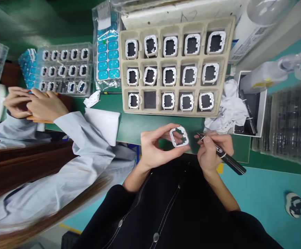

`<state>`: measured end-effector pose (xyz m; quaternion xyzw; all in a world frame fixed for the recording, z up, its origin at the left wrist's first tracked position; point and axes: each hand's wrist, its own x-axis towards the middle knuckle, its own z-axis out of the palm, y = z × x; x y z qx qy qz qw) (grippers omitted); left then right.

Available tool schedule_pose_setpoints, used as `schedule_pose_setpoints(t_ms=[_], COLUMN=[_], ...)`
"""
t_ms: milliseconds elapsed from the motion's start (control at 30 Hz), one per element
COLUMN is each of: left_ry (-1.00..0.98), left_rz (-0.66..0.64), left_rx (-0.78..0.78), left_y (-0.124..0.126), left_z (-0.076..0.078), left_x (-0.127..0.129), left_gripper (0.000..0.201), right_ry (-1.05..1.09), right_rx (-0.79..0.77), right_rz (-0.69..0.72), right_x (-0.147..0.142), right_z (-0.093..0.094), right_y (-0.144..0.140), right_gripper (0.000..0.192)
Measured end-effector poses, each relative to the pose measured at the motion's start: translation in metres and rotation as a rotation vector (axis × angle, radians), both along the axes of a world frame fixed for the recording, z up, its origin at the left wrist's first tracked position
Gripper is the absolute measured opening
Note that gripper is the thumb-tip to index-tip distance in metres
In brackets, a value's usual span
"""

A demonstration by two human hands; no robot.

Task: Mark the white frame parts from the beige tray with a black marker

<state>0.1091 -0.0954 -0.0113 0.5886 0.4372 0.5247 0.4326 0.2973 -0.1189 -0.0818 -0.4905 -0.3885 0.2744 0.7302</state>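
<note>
The left hand [154,147] is pinching a white square frame [179,136] by its rim, just off the near edge of the green worktop [134,126]. The right hand [212,150] is gripping a black pen tool [226,157], its tip nearly touching the frame. Judged step: working the frame's edge. The next contact is calling for a steady tip. The pulp tray [176,114] is lying beyond, one cell vacant.

White frame and black tool, in hand

Small white rounded-square plastic frame [179,136], open centre, tilted, pinched at its edges above the table edge, below the tray. Slim black pen-shaped tool with white lettering [226,158], angled, tip just beside the frame's right side.
</note>
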Motion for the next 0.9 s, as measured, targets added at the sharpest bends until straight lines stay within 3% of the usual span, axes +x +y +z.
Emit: schedule_pose_setpoints(t_ms=[200,333,467,567,667,800,900], left_ry=[0.027,0.159,0.499,0.82,1.006,0.989,0.895], left_rz=[0.02,0.103,0.28,0.279,0.229,0.272,0.37], left_rx=[-0.065,0.071,0.285,0.328,0.291,0.3,0.379], left_y=[0.001,0.019,0.054,0.073,0.079,0.077,0.073], left_z=[0.002,-0.005,-0.009,-0.006,-0.004,-0.01,-0.018], left_x=[-0.002,-0.02,-0.054,-0.073,-0.08,-0.078,-0.069], left_gripper=[0.057,0.061,0.06,0.055,0.061,0.071,0.053], right_ry=[-0.009,-0.016,0.015,0.02,0.018,0.024,0.027], right_rx=[-0.032,-0.055,-0.024,-0.015,-0.03,-0.022,-0.019], right_rz=[-0.004,-0.01,-0.013,-0.027,-0.009,-0.015,-0.032], right_x=[0.001,0.002,0.002,0.002,0.003,0.003,0.004], right_z=[-0.001,0.001,0.0,-0.001,-0.002,-0.001,-0.002], right_y=[0.0,0.001,0.001,0.0,-0.001,0.001,0.003], right_gripper=[0.022,0.023,0.021,0.022,0.021,0.023,0.025])
